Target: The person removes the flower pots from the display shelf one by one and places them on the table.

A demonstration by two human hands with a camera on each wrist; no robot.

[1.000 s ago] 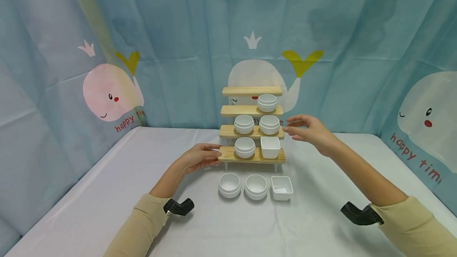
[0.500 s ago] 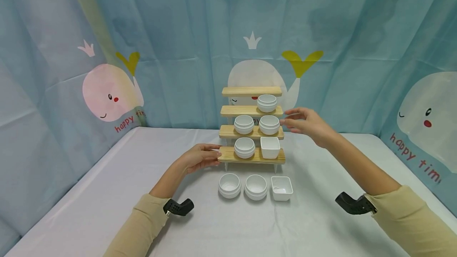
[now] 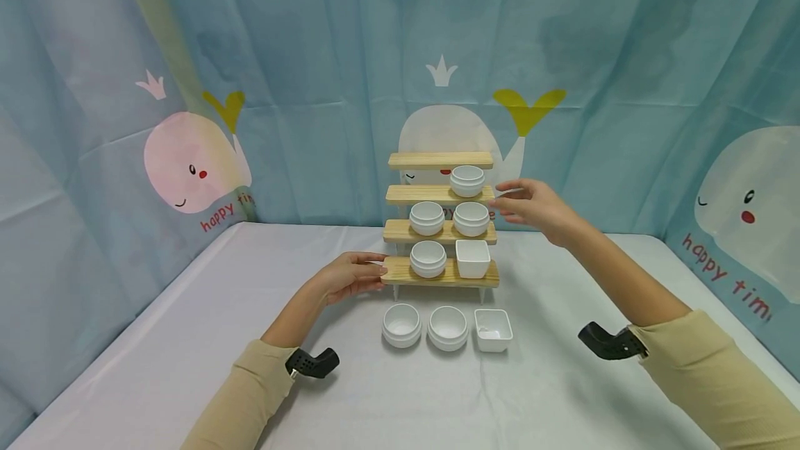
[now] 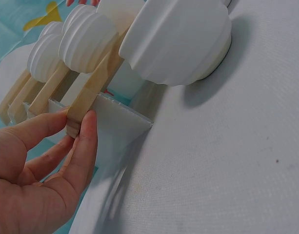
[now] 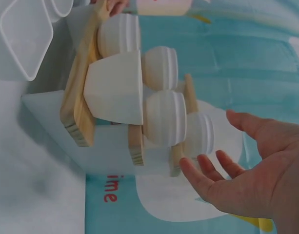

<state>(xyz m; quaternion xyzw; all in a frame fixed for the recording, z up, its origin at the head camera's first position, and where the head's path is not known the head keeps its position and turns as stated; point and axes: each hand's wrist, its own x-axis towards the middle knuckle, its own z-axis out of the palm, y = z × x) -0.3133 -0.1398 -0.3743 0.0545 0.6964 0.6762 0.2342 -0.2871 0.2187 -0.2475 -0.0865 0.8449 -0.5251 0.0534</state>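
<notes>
A tiered wooden display stand (image 3: 396, 271) with white supports stands ahead, bearing several white bowls. At its lowest step my left hand (image 3: 344, 278) pinches the left end of the board (image 4: 88, 95) between thumb and fingers. My right hand (image 3: 536, 210) is at the stand's right side, fingers spread and holding nothing. Its fingertips are close to the end of the second board from the top (image 5: 175, 161), where a round bowl (image 3: 467, 181) sits. Two round bowls (image 3: 428, 219) share the step below. A round bowl (image 3: 428, 259) and a square bowl (image 3: 473, 259) occupy the lowest step.
In front of the stand, two round bowls (image 3: 402, 326) and a square bowl (image 3: 494, 330) are lined up on the white tablecloth (image 3: 400, 401). The top board (image 3: 440, 160) bears nothing. A blue curtain (image 3: 312, 89) with printed whales hangs behind.
My right hand has risen and shifted slightly left, from beside the third board up to the second board's end. My left hand keeps its hold, and the bowls stay in place.
</notes>
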